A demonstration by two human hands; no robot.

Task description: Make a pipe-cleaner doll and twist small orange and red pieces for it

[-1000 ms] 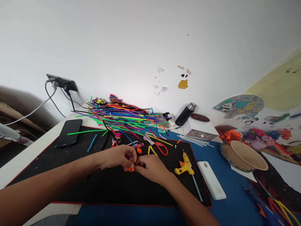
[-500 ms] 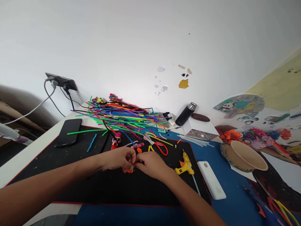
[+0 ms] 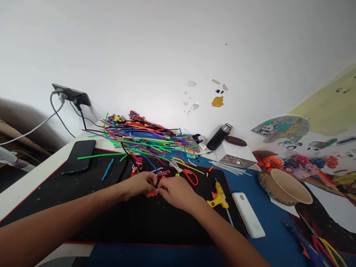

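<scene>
Black mat (image 3: 116,222): it covers the lower centre of the frame, and both forearms come over it from the bottom edge.
Left hand (image 3: 140,184): at the centre of the frame, fingers bent and pinched together on a small orange piece (image 3: 152,193).
Right hand (image 3: 175,191): just beside the left one, fingertips meeting it on the same orange piece; the fingers are curled in a fine pinch.
Orange piece: it sits between the two hands, low over the mat, and is mostly hidden by the fingers, so I cannot tell its exact shape.
Risk, in my judgement: the piece is very small and held only by fingertips, so it can slip and roll among the scraps on the mat; too strong a pinch can also deform it.
Glue gun (image 3: 219,195): yellow, lying right of centre, near the right wrist; if it is hot, a careless sweep of the arm can touch the nozzle.
Power bank (image 3: 247,214): white, lower right of centre, on the blue surface.
Scissors (image 3: 187,173): red handles, just behind the hands.
Phone (image 3: 79,156): dark, at the left, on the mat's far edge.
Craft sticks (image 3: 141,137): a many-coloured heap, upper centre, against the wall.
Paper bowl (image 3: 289,181): at the right side.
</scene>
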